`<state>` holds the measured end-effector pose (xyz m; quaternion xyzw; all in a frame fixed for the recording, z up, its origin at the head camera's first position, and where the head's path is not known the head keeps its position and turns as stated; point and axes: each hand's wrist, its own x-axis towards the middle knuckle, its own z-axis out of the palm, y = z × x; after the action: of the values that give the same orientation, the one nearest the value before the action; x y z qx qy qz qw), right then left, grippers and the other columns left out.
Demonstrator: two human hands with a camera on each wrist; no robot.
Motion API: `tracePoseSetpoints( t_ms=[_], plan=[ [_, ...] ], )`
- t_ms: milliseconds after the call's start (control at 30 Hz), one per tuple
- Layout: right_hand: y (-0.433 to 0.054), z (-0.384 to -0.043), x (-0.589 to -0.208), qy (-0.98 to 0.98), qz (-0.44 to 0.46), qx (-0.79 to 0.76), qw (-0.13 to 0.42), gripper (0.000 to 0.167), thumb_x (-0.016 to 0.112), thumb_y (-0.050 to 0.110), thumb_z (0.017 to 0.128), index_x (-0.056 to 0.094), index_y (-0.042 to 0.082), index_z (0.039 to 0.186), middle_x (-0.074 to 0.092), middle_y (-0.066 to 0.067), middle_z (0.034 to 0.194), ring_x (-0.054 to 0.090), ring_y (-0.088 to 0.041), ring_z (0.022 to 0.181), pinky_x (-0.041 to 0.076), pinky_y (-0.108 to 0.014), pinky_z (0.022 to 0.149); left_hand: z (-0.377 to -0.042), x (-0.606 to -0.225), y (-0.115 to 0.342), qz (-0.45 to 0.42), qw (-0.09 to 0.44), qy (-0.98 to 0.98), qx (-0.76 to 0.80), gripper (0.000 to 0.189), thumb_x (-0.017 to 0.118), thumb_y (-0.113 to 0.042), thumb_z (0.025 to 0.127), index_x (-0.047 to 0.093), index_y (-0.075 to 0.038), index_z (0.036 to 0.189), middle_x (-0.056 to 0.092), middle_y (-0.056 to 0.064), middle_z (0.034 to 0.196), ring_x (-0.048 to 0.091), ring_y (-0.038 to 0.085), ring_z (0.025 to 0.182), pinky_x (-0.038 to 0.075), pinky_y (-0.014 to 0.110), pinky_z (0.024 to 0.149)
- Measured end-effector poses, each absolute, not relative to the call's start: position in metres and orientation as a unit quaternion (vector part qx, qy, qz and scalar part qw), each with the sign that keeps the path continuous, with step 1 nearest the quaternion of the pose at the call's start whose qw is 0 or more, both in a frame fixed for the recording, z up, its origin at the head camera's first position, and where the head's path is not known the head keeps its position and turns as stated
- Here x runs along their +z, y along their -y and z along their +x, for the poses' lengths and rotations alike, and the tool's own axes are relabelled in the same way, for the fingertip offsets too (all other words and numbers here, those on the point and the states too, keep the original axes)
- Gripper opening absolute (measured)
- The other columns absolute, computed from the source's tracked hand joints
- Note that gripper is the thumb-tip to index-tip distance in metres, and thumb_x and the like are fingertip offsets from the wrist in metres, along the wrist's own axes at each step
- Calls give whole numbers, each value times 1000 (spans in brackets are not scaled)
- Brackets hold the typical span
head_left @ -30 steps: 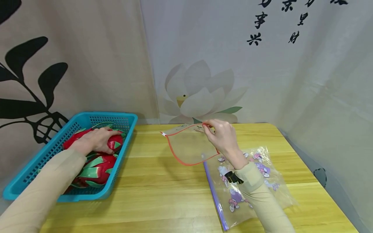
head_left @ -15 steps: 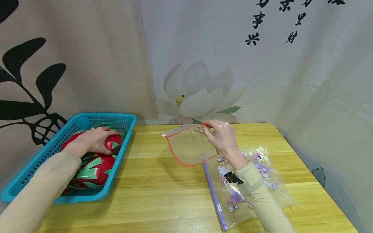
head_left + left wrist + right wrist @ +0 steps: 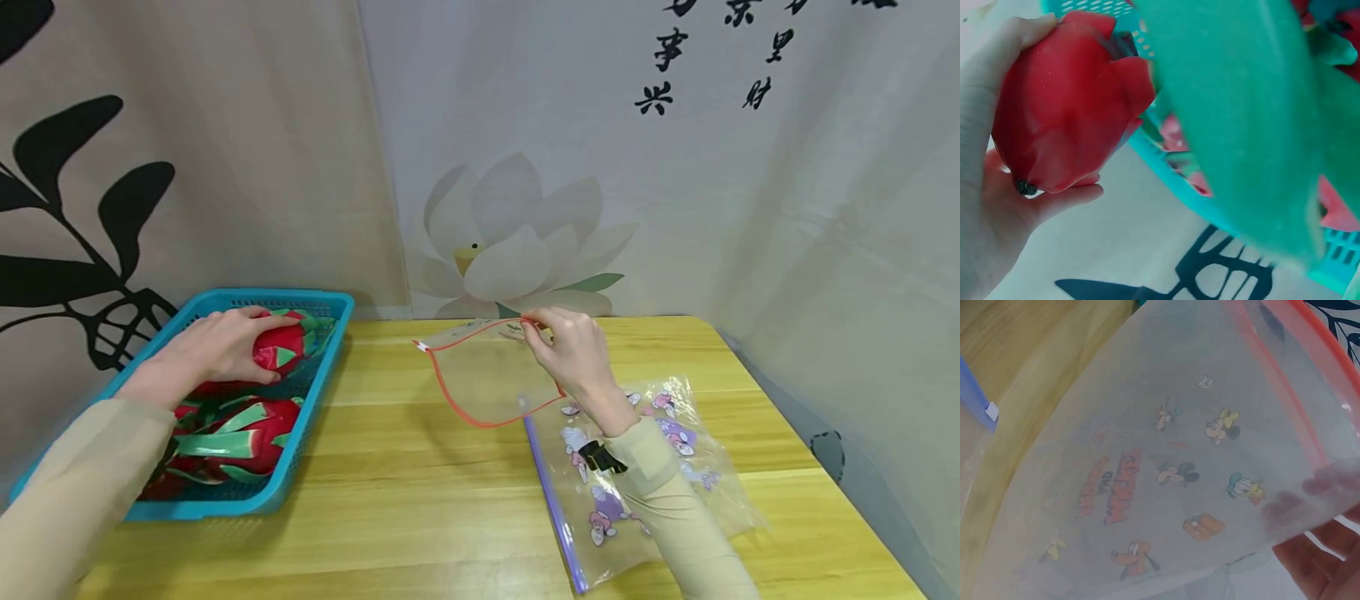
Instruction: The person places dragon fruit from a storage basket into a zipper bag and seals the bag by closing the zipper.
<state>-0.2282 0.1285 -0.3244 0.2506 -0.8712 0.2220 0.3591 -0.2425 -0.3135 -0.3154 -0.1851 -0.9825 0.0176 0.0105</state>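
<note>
Left hand [image 3: 213, 346] and its red dragon fruit [image 3: 283, 345] have risen slightly at the one o'clock end of the blue basket [image 3: 318, 400], fingers curled round the belly; probably light, firm, slick, so cup its widest part, right hand [image 3: 572, 350] pinching the red-zip bag [image 3: 487, 383] at two o'clock.

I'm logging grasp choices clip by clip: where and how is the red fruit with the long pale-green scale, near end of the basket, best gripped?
Probably around the rounded red body of the fruit, from above. The wall of the blue basket stands close on its right, so sideways access looks tight. The long scale looks thin, likely a weaker hold.
</note>
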Motion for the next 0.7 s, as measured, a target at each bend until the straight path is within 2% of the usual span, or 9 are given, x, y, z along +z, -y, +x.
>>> tracePoseSetpoints(
  t_ms=[233, 333, 433, 533, 600, 700],
  plan=[
    [-129, -228, -324, 873, 248, 221, 358, 12, 64, 13, 86, 75, 9, 87, 75, -6, 83, 63, -16, 53, 29, -20, 40, -229, -302, 306, -176, 35, 984, 9, 84, 81, -43, 66, 48, -11, 137, 46, 32, 131, 58, 43, 93, 54, 48, 67],
    [-129, -228, -323, 873, 250, 221, 357, 12, 64, 13, 86, 75, 8, 88, 75, -6, 83, 64, -17, 54, 30, -20, 40, -221, -297, 303, -172, 44, 984, 3, 84, 80, -43, 67, 47, -13, 138, 45, 31, 133, 58, 45, 96, 54, 51, 71],
    [-129, -229, -323, 873, 249, 220, 357, 12, 64, 12, 86, 75, 8, 88, 75, -7, 84, 66, -17, 57, 32, -20, 40, -212, -292, 300, -176, 61, 983, -2, 84, 80, -43, 68, 47, -16, 139, 46, 29, 135, 62, 41, 92, 54, 50, 71],
    [-130, -229, -323, 873, 247, 220, 357, 12, 63, 12, 87, 75, 9, 89, 75, -6, 84, 64, -16, 56, 31, -20, 40, -204, -288, 296, -187, 81, 979, -8, 83, 81, -43, 67, 48, -18, 139, 46, 27, 136, 64, 28, 73, 53, 40, 62],
    [-130, -229, -323, 873, 248, 220, 357, 13, 64, 13, 86, 75, 9, 89, 75, -6, 84, 62, -15, 53, 29, -20, 40, -198, -286, 292, -195, 93, 976, -14, 82, 81, -42, 67, 48, -20, 139, 46, 26, 137, 59, 17, 59, 48, 31, 54],
    [-130, -229, -323, 873, 248, 220, 358, 12, 64, 13, 86, 75, 9, 89, 75, -6, 84, 59, -14, 51, 28, -20, 40, -189, -286, 285, -219, 124, 968, -22, 83, 83, -41, 65, 50, -20, 138, 49, 25, 135, 54, 12, 54, 39, 24, 49]
  ],
)
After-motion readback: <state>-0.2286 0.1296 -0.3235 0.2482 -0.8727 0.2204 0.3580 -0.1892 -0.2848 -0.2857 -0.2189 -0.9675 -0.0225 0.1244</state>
